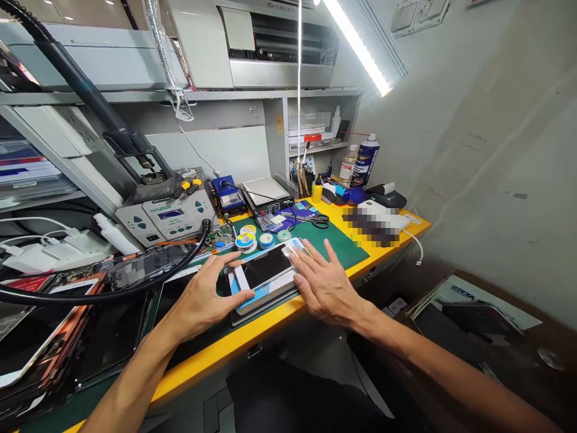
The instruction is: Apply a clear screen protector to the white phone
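Observation:
A smartphone with a dark screen and white ends (265, 268) lies on a low stack of flat boxes or cases (265, 299), blue and white on top, near the bench's front edge. My left hand (207, 294) spans the left end of the phone, its thumb at the near side and forefinger at the far side. Over the phone's right end lies my right hand (322, 279), fingers stretched out and fairly flat. A small white piece (288, 249), perhaps a wipe, shows at its fingertips; what lies under the palm is hidden.
Solder spools (246, 240) stand just behind the phone on the green mat (349, 248). Scissors (319, 221) lie farther back. A black hose (180, 264) arches past my left arm from the rework station (169, 215). Phone parts (49, 325) are piled at left.

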The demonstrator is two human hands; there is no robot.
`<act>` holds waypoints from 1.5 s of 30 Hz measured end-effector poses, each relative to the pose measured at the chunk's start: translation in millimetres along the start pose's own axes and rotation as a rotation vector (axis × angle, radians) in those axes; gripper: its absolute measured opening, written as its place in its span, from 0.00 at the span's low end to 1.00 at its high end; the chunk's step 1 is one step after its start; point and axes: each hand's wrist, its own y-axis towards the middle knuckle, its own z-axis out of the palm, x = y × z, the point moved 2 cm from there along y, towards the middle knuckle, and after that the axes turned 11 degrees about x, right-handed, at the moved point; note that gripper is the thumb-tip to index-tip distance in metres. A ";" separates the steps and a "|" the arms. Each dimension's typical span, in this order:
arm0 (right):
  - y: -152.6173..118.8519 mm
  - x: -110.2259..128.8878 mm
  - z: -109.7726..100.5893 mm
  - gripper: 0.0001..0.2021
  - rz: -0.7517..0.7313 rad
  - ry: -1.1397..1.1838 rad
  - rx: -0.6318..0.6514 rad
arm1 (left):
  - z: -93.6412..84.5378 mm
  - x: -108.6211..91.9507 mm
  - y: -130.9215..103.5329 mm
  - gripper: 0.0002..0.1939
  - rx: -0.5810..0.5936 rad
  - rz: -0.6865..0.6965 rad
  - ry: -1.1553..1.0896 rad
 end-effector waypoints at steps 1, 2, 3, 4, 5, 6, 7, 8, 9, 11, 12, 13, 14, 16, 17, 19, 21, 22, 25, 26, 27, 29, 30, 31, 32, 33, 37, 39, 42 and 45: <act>-3.1 -11.3 -5.2 0.24 0.011 0.007 -0.009 | -0.2 -0.2 -0.3 0.38 0.006 -0.008 0.003; -6.1 -22.0 -11.0 0.24 0.024 0.032 -0.024 | -0.4 -0.5 -0.6 0.38 0.010 -0.012 0.006; -9.2 -32.1 -17.6 0.24 0.045 0.083 -0.060 | -0.5 -0.7 -0.8 0.38 0.009 -0.012 0.009; -12.3 -41.5 -24.2 0.24 0.080 0.162 -0.115 | -0.5 -0.8 -0.8 0.37 0.005 -0.005 0.014; -15.4 -50.0 -30.3 0.23 0.129 0.274 -0.182 | -0.4 -0.7 -0.8 0.37 -0.004 0.006 0.023; -18.4 -57.6 -35.2 0.22 0.184 0.421 -0.249 | 0.0 -0.5 -0.6 0.37 -0.010 0.022 0.036; -21.2 -63.9 -38.4 0.21 0.244 0.601 -0.310 | 0.4 0.0 -0.3 0.36 -0.017 0.037 0.050; -23.7 -68.9 -39.6 0.20 0.301 0.810 -0.357 | 1.0 0.8 -0.1 0.36 -0.019 0.050 0.068; -25.6 -72.3 -39.1 0.19 0.354 1.035 -0.381 | 1.4 1.7 0.1 0.36 -0.022 0.060 0.088; -27.8 -74.1 -35.4 0.17 0.437 1.457 -0.365 | 1.9 3.8 0.2 0.36 -0.023 0.070 0.128; -28.4 -73.3 -33.6 0.17 0.469 1.623 -0.335 | 1.8 4.7 0.0 0.36 -0.022 0.073 0.146; -28.9 -72.0 -32.4 0.16 0.495 1.752 -0.302 | 1.5 5.4 -0.2 0.36 -0.021 0.079 0.161; -29.6 -70.7 -31.8 0.17 0.517 1.843 -0.268 | 1.1 5.8 -0.5 0.36 -0.021 0.092 0.170; -31.6 -68.9 -32.5 0.17 0.555 1.947 -0.226 | 0.0 5.9 -0.8 0.34 -0.022 0.129 0.174; -33.0 -68.4 -33.3 0.17 0.568 1.975 -0.210 | -0.7 5.7 -0.8 0.33 -0.030 0.147 0.170; -36.4 -68.0 -35.1 0.16 0.586 1.996 -0.187 | -1.9 5.4 -0.4 0.30 -0.054 0.166 0.156; -40.5 -67.6 -36.2 0.16 0.583 1.996 -0.175 | -2.3 5.1 0.4 0.28 -0.067 0.157 0.149; -42.7 -67.3 -36.2 0.15 0.577 1.991 -0.175 | -2.4 4.9 0.7 0.28 -0.069 0.152 0.150; -50.4 -66.6 -33.4 0.13 0.568 1.952 -0.189 | -2.0 2.9 0.6 0.29 -0.050 0.146 0.164; -53.0 -66.5 -31.5 0.14 0.572 1.934 -0.195 | -2.0 2.0 0.2 0.30 -0.046 0.146 0.167; -55.5 -66.6 -29.2 0.15 0.580 1.917 -0.199 | -2.0 1.0 -0.3 0.31 -0.043 0.146 0.171; -59.5 -67.2 -24.4 0.17 0.599 1.883 -0.210 | -1.8 -0.9 -1.3 0.33 -0.041 0.147 0.184; -60.7 -67.6 -22.3 0.16 0.610 1.866 -0.219 | -1.5 -1.9 -1.6 0.34 -0.043 0.154 0.194; -61.4 -68.2 -20.5 0.15 0.622 1.847 -0.232 | -1.2 -2.7 -1.8 0.35 -0.041 0.162 0.206; -61.6 -68.7 -19.3 0.14 0.634 1.828 -0.248 | -0.9 -3.4 -1.8 0.35 -0.040 0.171 0.218; -61.3 -69.1 -18.4 0.13 0.646 1.806 -0.266 | -0.7 -3.9 -1.7 0.35 -0.040 0.179 0.227; -56.9 -70.2 -17.3 0.14 0.686 1.712 -0.316 | -1.1 -4.2 -1.7 0.35 -0.040 0.185 0.241; -54.0 -71.0 -16.4 0.15 0.696 1.660 -0.338 | -1.6 -4.2 -2.2 0.35 -0.039 0.186 0.238; -49.2 -74.1 -13.7 0.16 0.695 1.578 -0.382 | -1.6 -4.8 -3.2 0.35 -0.031 0.178 0.226; -44.0 -80.6 -10.9 0.16 0.659 1.502 -0.442 | -0.9 -5.5 -3.5 0.34 -0.031 0.161 0.218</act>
